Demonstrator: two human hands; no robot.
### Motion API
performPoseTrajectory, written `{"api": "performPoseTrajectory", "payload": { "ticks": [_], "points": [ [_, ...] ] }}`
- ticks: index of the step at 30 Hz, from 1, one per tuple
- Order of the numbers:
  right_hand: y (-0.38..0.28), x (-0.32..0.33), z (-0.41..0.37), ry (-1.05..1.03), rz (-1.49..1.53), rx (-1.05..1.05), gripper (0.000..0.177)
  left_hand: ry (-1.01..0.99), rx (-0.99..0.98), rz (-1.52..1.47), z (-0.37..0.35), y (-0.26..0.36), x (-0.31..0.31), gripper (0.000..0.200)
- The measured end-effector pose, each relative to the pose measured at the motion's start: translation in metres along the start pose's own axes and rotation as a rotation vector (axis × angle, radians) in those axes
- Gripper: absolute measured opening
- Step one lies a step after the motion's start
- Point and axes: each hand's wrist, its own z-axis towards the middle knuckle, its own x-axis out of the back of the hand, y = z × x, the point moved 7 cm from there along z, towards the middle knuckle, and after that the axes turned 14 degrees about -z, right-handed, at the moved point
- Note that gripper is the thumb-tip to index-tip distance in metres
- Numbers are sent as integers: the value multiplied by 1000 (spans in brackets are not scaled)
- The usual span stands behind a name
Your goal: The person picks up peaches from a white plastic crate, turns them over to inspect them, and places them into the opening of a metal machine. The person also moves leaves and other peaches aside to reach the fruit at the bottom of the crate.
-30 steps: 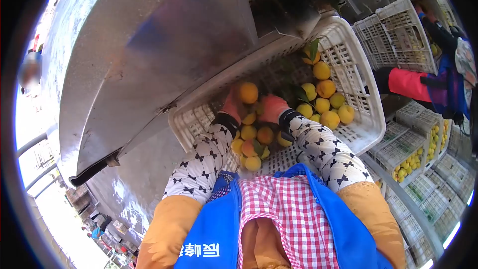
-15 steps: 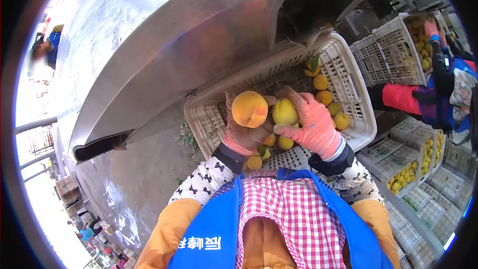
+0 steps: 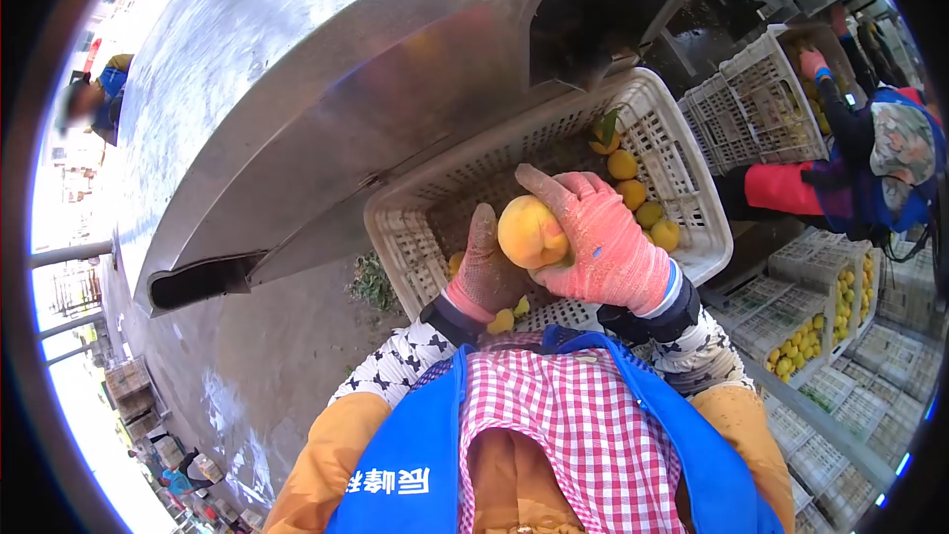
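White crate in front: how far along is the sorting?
Looks done: the stacked crates at lower right already show plenty of yellow fruit, though who filled them isn't visible. In hand: one peach in the right hand, left hand beside it. Left: probably the fruit along the right end of the white crate and a few near the wrists; hands hide some, so no count.

Above the crate, the way in is open — the metal machine crowds its far side.
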Motion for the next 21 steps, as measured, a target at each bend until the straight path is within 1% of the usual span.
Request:
{"api": "performPoseTrajectory", "payload": {
  "ticks": [2,3,5,6,8,9,10,12,14,15,16,17,18,19,21],
  "points": [
    [-3,4,-3,56,-39,111,79,-48,-73,128,-1,3,-1,95],
    [-3,4,-5,51,-38,112,79,-45,-75,125,-2,4,-1,95],
    [-7,14,-7,144,106,205,86,-94,-67,92,-1,11,-8,84],
    [-5,11,-7,141,107,217,86,-94,-80,92,-1,13,-6,84],
    [0,12,-11,264,217,172,85,-126,-93,-55,2,14,-3,76],
    [1,15,-15,331,275,127,79,-128,-93,-56,5,13,-3,76],
    [2,13,-14,331,273,126,79,-118,-148,113,7,14,-5,73],
    [2,14,-17,477,190,194,76,-91,-257,448,10,15,-11,68],
    [4,10,-17,507,167,165,76,-57,-357,781,10,16,-17,63],
    [7,11,-18,542,140,140,76,-57,-352,777,12,15,-17,63],
    [11,11,-18,541,136,134,76,-77,-222,317,18,9,-13,67],
    [17,9,-16,506,98,116,80,-92,-88,-139,23,2,-12,71],
    [19,7,-14,471,60,99,84,-94,-84,-140,24,3,-13,71],
    [17,9,-13,471,58,97,84,-99,-67,-132,22,2,-14,71],
    [18,6,-7,345,63,-41,90,-92,-56,-86,22,0,-14,71]
  ]
}}
